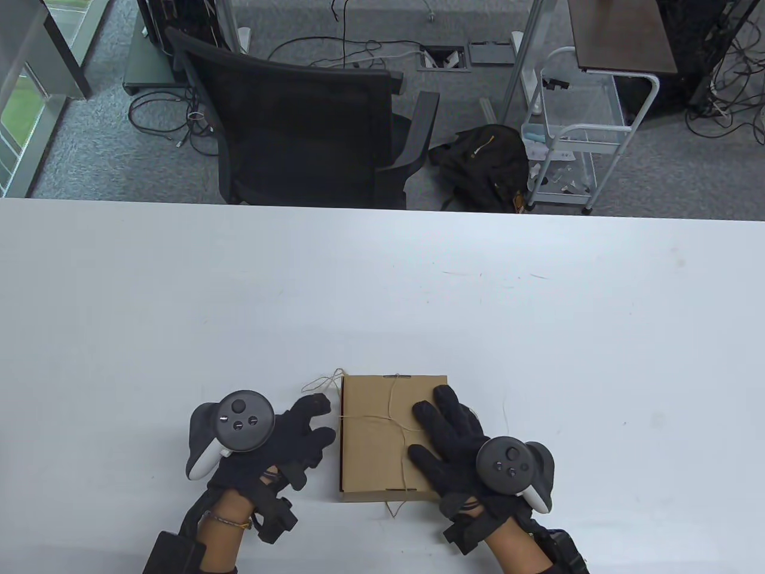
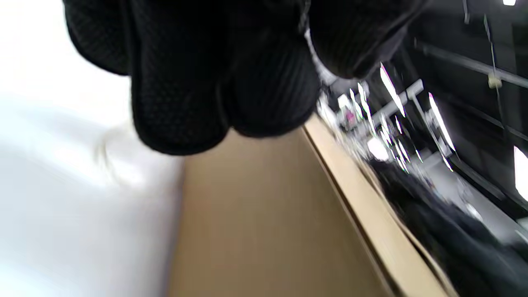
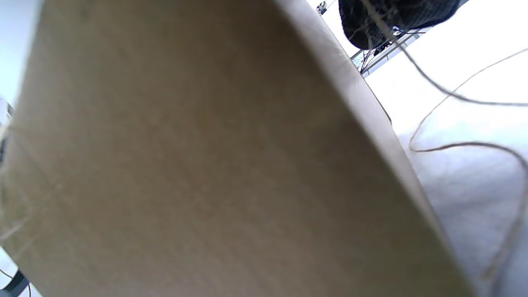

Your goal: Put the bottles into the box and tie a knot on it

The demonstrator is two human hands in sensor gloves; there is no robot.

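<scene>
A flat brown cardboard box [image 1: 379, 436] lies shut near the table's front edge, with thin twine [image 1: 391, 412] crossed over its lid. My right hand [image 1: 445, 439] rests flat on the lid's right half, fingers straight. My left hand [image 1: 311, 436] sits just left of the box with fingers loosely curled beside its left side, holding nothing that I can see. The left wrist view shows my fingertips [image 2: 181, 123] above the box's side [image 2: 255, 222]. In the right wrist view the box [image 3: 185, 165] fills the frame, with loose twine [image 3: 462, 144] on the table. No bottles are visible.
Loose twine ends lie at the box's far left corner [image 1: 326, 379] and near its front edge [image 1: 394, 508]. The white table [image 1: 382, 287] stretches wide beyond the box. A black office chair [image 1: 305, 125] and a wire cart [image 1: 574, 131] stand behind the table.
</scene>
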